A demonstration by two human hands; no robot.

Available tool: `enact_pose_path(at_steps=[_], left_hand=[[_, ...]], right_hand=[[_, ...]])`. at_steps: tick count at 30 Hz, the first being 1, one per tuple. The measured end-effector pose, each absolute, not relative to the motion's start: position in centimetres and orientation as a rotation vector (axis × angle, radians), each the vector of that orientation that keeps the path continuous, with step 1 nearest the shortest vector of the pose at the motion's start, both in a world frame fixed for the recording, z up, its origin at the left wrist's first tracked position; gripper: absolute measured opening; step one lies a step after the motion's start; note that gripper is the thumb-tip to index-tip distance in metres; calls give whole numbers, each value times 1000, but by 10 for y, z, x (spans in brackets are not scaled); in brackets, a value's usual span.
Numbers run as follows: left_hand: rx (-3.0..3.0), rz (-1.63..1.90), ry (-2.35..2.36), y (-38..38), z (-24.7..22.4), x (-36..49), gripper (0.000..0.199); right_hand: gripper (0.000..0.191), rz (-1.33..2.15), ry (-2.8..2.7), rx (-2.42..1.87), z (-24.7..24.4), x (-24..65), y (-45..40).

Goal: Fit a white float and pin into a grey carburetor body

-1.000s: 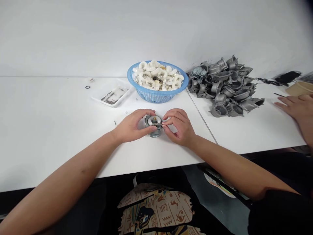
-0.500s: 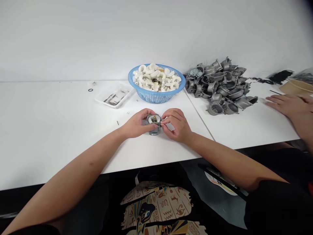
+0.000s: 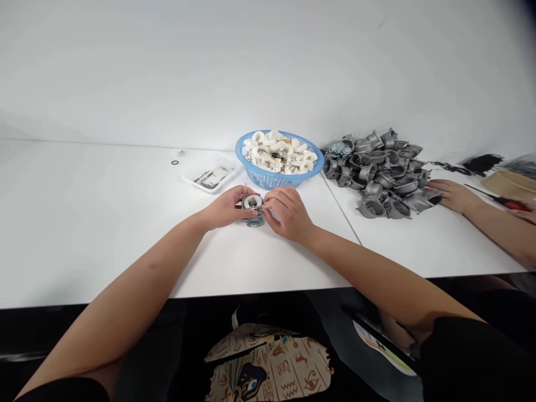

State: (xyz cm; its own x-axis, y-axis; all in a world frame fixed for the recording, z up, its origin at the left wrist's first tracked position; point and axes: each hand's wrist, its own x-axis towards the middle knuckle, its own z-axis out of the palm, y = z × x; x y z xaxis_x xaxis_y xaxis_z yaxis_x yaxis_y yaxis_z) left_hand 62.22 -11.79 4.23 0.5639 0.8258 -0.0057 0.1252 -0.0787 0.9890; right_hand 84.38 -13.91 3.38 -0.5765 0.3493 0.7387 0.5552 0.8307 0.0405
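A small grey metal carburetor body (image 3: 254, 221) rests at the table's middle, its open chamber facing up. A white plastic float (image 3: 248, 201) with a brass-coloured piece at its centre sits in that chamber. My left hand (image 3: 221, 210) is closed round the body's left side, the thumb lying over its near edge. On the other side, my right hand (image 3: 288, 215) pinches with thumb and forefinger at the chamber's right edge. Whatever lies between those fingertips is too small to make out.
Behind my hands stands a blue basket (image 3: 272, 180) heaped with white floats. Left of it is a clear tray (image 3: 193, 182) of thin metal pins, with a black ring (image 3: 175, 162) beyond. Grey carburetor castings (image 3: 383, 173) are piled at right, near a co-worker's hand (image 3: 450, 195) and red-handled screwdriver (image 3: 513, 205).
The view has shifted, tilting up slightly. Both my hands keep their grip at the carburetor. The co-worker's near hand has moved left to the castings, and a red-handled screwdriver now shows.
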Motion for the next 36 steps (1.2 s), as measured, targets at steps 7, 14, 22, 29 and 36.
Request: enact_pose_path(at_steps=[7,14,22,29,36], left_hand=[[1497,730,947,-107,41,614,55],[1532,718,948,-108,39,616,57],[1574,724,981,-110,40,614,54],[1669,748,975,-112,43,614,56],[1906,744,1104,-114,50,610,54]], right_hand=[[6,-275,-2272,-659,33,841,-121],[9,-234,-2230,-662,28,841,-122],[9,-155,-2194,-664,28,838,-122],[9,-113,-2147,-683,27,839,-125],[7,-101,-2136,-726,27,837,-127]])
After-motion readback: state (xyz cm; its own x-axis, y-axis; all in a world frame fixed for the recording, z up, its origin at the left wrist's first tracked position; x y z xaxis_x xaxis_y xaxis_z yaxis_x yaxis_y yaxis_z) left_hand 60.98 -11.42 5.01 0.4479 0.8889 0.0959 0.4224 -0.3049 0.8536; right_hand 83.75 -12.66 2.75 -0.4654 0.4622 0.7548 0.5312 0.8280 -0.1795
